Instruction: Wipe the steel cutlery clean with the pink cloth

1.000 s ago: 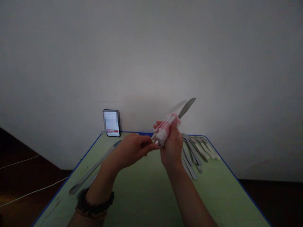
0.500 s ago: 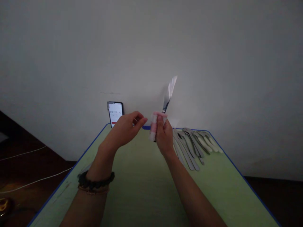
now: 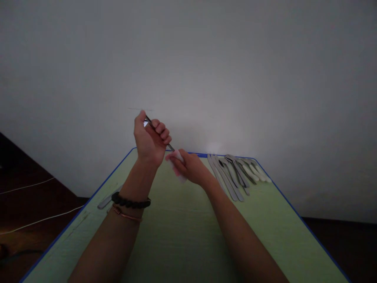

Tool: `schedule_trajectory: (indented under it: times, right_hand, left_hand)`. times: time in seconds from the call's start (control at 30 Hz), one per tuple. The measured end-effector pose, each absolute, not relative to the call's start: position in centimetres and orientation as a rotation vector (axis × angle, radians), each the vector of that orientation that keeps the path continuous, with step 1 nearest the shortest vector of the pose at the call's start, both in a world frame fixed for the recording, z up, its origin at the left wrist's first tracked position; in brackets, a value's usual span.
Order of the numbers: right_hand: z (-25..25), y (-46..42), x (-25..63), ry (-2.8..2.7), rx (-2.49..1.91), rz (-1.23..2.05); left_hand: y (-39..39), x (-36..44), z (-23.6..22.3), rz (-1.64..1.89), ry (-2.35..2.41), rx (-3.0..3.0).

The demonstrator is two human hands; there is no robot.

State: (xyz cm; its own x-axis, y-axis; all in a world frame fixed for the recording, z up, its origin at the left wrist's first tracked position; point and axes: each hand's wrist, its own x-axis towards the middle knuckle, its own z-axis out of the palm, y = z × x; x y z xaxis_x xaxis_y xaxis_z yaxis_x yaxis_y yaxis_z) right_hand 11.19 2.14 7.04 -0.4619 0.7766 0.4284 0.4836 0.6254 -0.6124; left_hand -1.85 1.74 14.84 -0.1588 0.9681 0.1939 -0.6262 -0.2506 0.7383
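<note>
My left hand (image 3: 151, 139) is closed around a metal table knife (image 3: 171, 147), with the thumb up at its far end. The knife slants down to the right, and its lower end goes into a pink-and-white cloth or tissue (image 3: 178, 176). My right hand (image 3: 188, 165) grips that cloth around the knife's lower end, in front of the wall. My left fingers hide the knife's middle. Right of my right hand, several knives, spoons and other cutlery pieces (image 3: 232, 177) lie side by side, some with white handles (image 3: 257, 173).
The green table (image 3: 182, 228) has a blue edge and meets a plain wall (image 3: 188, 70). Another metal cutlery piece (image 3: 106, 202) lies at the left, partly under my left forearm. White cables (image 3: 44, 226) run over the dark floor at the left.
My left hand has risen and closed on the knife. The knife has tipped from leaning right to slanting left, and my right hand moved left with the cloth. The phone is now mostly hidden.
</note>
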Motion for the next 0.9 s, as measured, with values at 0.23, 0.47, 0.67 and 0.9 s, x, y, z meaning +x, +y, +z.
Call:
schedule_trajectory:
  times: [0.23,0.47,0.67,0.9]
  right_hand:
    - [9.2,1.6,12.0,-2.298,-0.899,0.614]
    - [9.5,1.8,13.9,-2.38,-0.949,0.764]
    - [8.4,2.5,13.9,-2.438,-0.797,0.873]
    - [7.4,3.2,13.4,-2.308,-0.884,0.742]
  left_hand:
    - [1.0,-1.7,15.3,1.626,0.517,0.812]
    - [1.0,-1.1,14.7,1.524,0.385,0.736]
    - [0.5,-0.3,15.2,1.555,0.424,0.816]
    - [-0.8,1.5,15.6,1.612,0.485,1.0]
